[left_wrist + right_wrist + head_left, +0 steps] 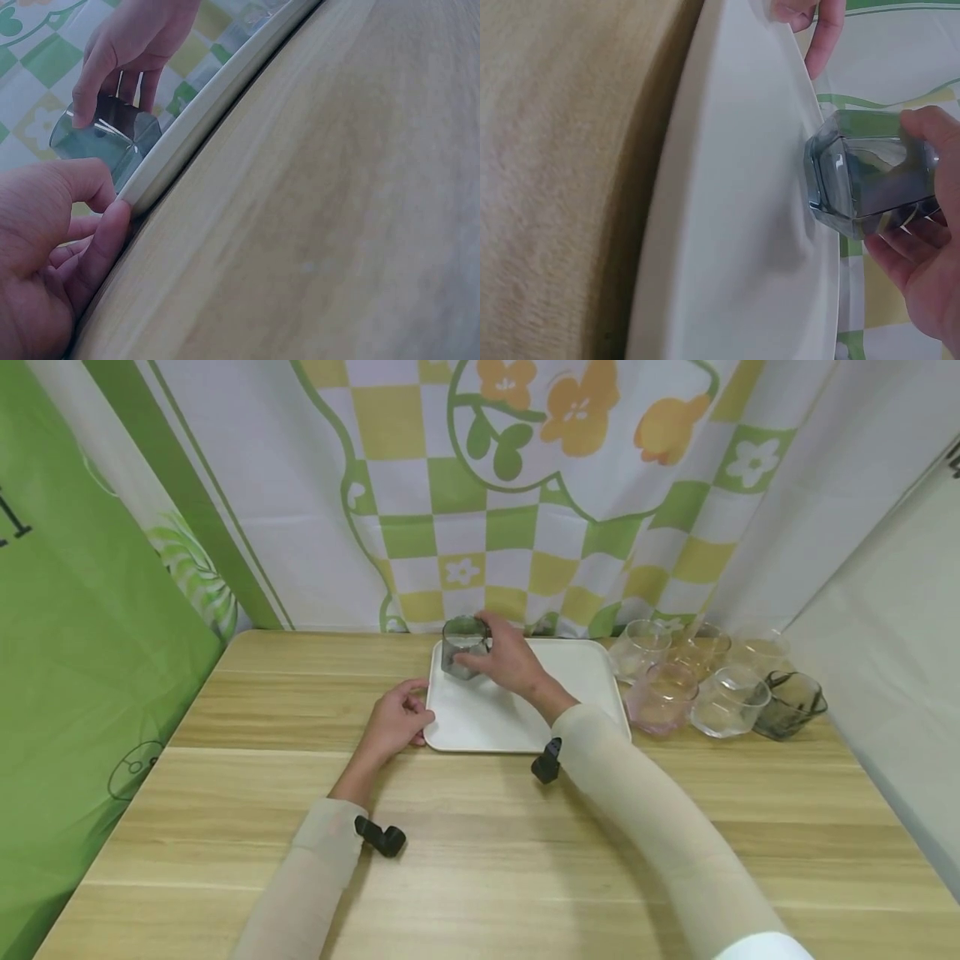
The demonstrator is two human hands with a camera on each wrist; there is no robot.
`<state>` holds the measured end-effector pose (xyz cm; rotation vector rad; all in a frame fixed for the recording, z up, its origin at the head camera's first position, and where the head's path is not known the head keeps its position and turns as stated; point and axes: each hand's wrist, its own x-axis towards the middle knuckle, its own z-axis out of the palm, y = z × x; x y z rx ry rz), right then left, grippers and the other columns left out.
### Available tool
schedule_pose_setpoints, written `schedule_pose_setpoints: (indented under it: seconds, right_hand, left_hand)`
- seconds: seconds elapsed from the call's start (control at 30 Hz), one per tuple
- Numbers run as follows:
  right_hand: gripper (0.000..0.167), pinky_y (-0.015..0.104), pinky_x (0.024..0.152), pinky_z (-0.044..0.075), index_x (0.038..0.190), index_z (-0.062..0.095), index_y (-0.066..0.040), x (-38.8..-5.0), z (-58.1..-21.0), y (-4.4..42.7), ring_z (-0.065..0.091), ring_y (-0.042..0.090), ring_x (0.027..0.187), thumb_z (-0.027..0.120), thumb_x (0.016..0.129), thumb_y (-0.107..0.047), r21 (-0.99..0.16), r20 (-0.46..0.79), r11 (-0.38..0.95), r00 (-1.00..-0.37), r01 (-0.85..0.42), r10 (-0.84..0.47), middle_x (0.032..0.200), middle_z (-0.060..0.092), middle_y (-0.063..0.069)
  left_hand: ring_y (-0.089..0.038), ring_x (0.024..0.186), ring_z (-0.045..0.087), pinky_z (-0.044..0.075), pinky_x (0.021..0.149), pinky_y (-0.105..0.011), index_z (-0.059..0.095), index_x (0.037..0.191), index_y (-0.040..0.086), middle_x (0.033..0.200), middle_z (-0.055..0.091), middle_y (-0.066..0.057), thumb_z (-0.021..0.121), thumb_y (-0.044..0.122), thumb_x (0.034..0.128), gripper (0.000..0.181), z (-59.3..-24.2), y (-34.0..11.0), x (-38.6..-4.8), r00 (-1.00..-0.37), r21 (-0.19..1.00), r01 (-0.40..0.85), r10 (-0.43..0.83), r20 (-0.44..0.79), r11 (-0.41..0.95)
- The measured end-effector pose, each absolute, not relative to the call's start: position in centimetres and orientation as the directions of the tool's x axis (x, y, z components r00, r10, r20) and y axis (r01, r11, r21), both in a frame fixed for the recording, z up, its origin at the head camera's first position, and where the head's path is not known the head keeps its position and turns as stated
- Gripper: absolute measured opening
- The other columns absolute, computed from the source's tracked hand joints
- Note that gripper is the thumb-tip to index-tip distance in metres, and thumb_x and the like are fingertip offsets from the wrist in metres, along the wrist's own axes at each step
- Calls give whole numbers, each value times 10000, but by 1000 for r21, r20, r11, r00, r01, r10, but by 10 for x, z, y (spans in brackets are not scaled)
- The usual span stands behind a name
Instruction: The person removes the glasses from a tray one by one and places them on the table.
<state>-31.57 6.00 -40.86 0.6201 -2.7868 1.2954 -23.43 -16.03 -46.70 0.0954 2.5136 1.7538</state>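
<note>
A smoky grey, faceted drinking glass stands upright at the far left corner of a white rectangular tray. My right hand holds it from the right, thumb on the near side and fingers on the far side. In the right wrist view the glass has its base at the tray surface; whether it touches or hovers slightly, I cannot tell. At the tray's left edge, my left hand pinches the rim between thumb and curled fingers.
Right of the tray stand several glasses in two rows: a pink one, a clear one and a dark grey one in front, clear and amber ones behind. A patterned curtain hangs behind the wooden table.
</note>
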Motion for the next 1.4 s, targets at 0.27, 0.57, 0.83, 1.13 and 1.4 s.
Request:
schedule_pose_setpoints:
  seconds: [0.27,0.57,0.83,1.13,1.4]
  right_hand:
    - [828,425,1032,498,1485,454,-41,-310,-410,60,572,274,1201,845,847,-395,-724,192,603,-937,-335,-291,1376,578,122]
    - [837,436,1058,477,1464,473,-30,-301,-403,70,559,299,1224,850,820,-409,-734,201,599,-945,-320,-259,1384,571,137]
    - [797,441,960,530,1449,481,-44,-282,-386,85,576,299,1197,857,828,-374,-774,218,545,-943,-324,-252,1363,578,130]
    - [731,440,862,595,1420,488,-22,-259,-362,118,626,327,1139,853,834,-262,-801,238,494,-937,-339,-257,1292,612,165]
    - [741,400,883,592,1421,478,33,-237,-351,156,619,329,1106,864,832,-196,-823,220,479,-949,-305,-225,1291,592,202]
  left_hand:
    - [-197,570,606,622,518,-332,540,1447,32,915,593,-132,673,-13,864,599,-467,-160,-234,-995,936,-4,88,-37,352]
    - [-197,565,608,621,514,-329,542,1444,27,909,594,-138,671,-15,867,593,-467,-161,-235,-995,938,-2,90,-35,348]
    - [-196,564,612,625,517,-337,542,1441,21,901,599,-141,672,-23,867,590,-470,-161,-237,-996,940,14,93,-19,342]
    - [-209,584,616,628,527,-340,536,1444,16,920,594,-142,674,-14,876,585,-468,-161,-236,-995,935,15,95,-20,355]
    - [-221,603,619,633,542,-350,540,1444,37,934,589,-142,673,-7,883,579,-468,-161,-234,-995,936,-1,97,-37,351]
